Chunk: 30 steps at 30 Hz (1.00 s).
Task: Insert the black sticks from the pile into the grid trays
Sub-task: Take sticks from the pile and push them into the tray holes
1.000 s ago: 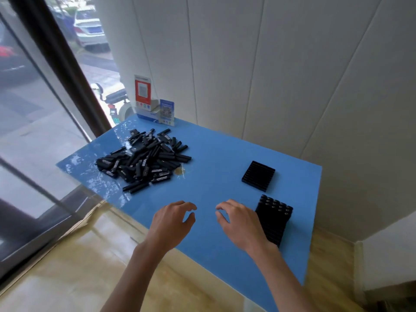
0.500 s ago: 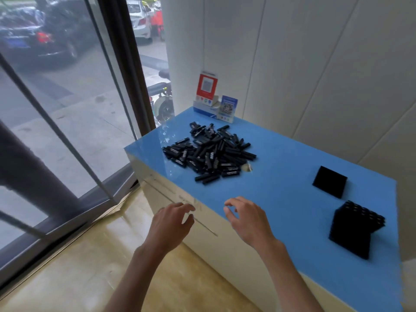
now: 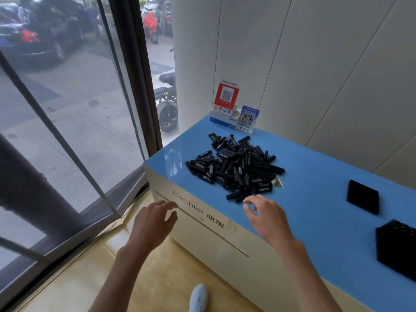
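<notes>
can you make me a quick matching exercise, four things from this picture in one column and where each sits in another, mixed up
Things:
1. pile of black sticks
2. red sign
3. right hand
4. left hand

Places:
A. off the counter's near left corner, over the floor
B. far corner of the counter, by the wall
C. above the blue top, just short of the pile
D. left part of the blue top

Pairs: 1-D, 2-B, 3-C, 4-A

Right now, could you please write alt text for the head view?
Two empty hands, left hand and right hand, reach toward a pile of black sticks on a blue counter; two black grid trays sit at right.
</notes>
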Tool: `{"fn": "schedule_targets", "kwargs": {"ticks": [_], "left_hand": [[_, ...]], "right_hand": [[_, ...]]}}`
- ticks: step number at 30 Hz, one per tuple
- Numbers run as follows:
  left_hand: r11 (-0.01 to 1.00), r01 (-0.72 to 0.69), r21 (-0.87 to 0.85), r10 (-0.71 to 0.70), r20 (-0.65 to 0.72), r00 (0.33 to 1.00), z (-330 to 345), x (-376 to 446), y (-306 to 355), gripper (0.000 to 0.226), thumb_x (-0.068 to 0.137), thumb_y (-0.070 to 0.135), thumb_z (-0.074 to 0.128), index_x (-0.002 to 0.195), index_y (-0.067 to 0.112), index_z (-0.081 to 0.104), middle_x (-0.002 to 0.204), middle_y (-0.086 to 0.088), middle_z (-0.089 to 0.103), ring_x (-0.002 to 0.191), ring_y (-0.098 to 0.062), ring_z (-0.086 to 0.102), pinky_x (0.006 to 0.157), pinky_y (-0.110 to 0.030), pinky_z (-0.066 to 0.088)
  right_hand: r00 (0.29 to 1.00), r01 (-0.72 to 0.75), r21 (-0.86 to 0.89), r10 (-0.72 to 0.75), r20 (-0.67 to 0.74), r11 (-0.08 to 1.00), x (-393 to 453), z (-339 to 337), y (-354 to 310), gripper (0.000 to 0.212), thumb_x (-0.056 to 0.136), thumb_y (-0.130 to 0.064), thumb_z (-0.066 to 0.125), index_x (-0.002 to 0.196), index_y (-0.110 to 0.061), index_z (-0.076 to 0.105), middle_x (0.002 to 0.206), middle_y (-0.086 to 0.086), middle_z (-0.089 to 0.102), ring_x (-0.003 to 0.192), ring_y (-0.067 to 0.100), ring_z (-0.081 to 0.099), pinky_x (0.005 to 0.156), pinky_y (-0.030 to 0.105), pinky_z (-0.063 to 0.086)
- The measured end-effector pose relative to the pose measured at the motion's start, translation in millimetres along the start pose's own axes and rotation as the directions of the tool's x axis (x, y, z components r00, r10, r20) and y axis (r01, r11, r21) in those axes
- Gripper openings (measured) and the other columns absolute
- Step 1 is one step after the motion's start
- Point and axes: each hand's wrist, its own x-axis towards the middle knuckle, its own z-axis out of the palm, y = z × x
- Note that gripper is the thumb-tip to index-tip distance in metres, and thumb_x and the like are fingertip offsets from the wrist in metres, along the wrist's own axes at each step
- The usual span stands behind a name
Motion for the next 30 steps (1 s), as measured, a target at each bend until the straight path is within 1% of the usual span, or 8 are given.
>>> {"fn": "schedule_targets", "kwargs": {"ticks": [4,9,13,15,18,21,25,30], "left_hand": [[0.999,-0.046,0.014,0.046,0.031,0.998,2,44,-19,0.024,0.097,0.032,0.061,0.119,0.032,0.071,0.115,0.016,0.071,0.097,-0.008,0.067,0.078,-0.029,0.05],[0.992,-0.085,0.089,0.077,0.09,0.993,-18,126,-48,0.028,0.099,0.035,0.057,0.126,0.033,0.067,0.124,0.016,0.068,0.108,-0.01,0.065,0.086,-0.03,0.05],[0.986,-0.107,0.126,0.101,0.053,0.993,-43,209,-55,0.028,0.098,0.032,0.058,0.124,0.032,0.069,0.123,0.011,0.069,0.109,-0.015,0.065,0.081,-0.03,0.048],[0.98,-0.138,0.143,0.134,0.038,0.99,-48,245,-54,0.028,0.098,0.032,0.058,0.123,0.032,0.069,0.122,0.01,0.069,0.108,-0.018,0.065,0.081,-0.032,0.048],[0.973,-0.196,0.122,0.191,0.059,0.98,-42,280,-50,0.027,0.097,0.031,0.058,0.122,0.031,0.07,0.122,0.012,0.069,0.104,-0.016,0.067,0.081,-0.032,0.049],[0.962,-0.256,0.096,0.244,0.123,0.962,-28,305,-49,0.028,0.098,0.033,0.058,0.123,0.031,0.069,0.12,0.011,0.07,0.098,-0.012,0.068,0.081,-0.032,0.053],[0.938,-0.341,0.06,0.322,0.214,0.922,-5,342,-51,0.029,0.1,0.033,0.056,0.126,0.031,0.067,0.121,0.011,0.069,0.106,-0.011,0.066,0.088,-0.031,0.053],[0.899,-0.438,0.024,0.413,0.29,0.863,24,406,-56,0.031,0.1,0.035,0.055,0.128,0.031,0.066,0.122,0.01,0.069,0.104,-0.013,0.066,0.086,-0.029,0.052]], "right_hand": [[0.999,-0.024,0.032,0.025,-0.02,0.999,42,23,-12,0.015,0.1,-0.036,0.053,0.104,-0.029,0.066,0.097,-0.013,0.062,0.088,0.011,0.062,0.074,0.034,0.052],[0.996,-0.082,0.066,0.085,-0.033,0.994,110,43,-22,0.018,0.1,-0.035,0.053,0.108,-0.028,0.067,0.101,-0.012,0.064,0.088,0.012,0.063,0.072,0.033,0.054],[0.987,-0.117,0.106,0.128,-0.101,0.987,164,42,-28,0.017,0.1,-0.035,0.054,0.107,-0.028,0.068,0.1,-0.013,0.065,0.087,0.01,0.064,0.071,0.032,0.055],[0.979,-0.141,0.099,0.153,-0.133,0.985,187,40,-29,0.017,0.1,-0.035,0.055,0.107,-0.028,0.068,0.1,-0.014,0.065,0.085,0.01,0.064,0.071,0.032,0.055],[0.967,-0.188,0.099,0.202,-0.154,0.977,207,39,-30,0.017,0.099,-0.035,0.055,0.109,-0.029,0.068,0.101,-0.015,0.066,0.082,0.009,0.063,0.07,0.03,0.055],[0.954,-0.247,0.091,0.259,-0.149,0.965,216,42,-27,0.017,0.1,-0.036,0.055,0.109,-0.029,0.068,0.101,-0.016,0.065,0.084,0.007,0.063,0.07,0.026,0.053],[0.93,-0.334,0.075,0.341,-0.133,0.94,223,53,-23,0.018,0.1,-0.036,0.054,0.109,-0.028,0.068,0.1,-0.016,0.064,0.086,0.007,0.063,0.069,0.023,0.05],[0.878,-0.45,0.065,0.454,-0.154,0.891,242,69,-32,0.017,0.1,-0.035,0.055,0.109,-0.028,0.067,0.102,-0.016,0.064,0.087,0.008,0.063,0.068,0.022,0.045]]}}
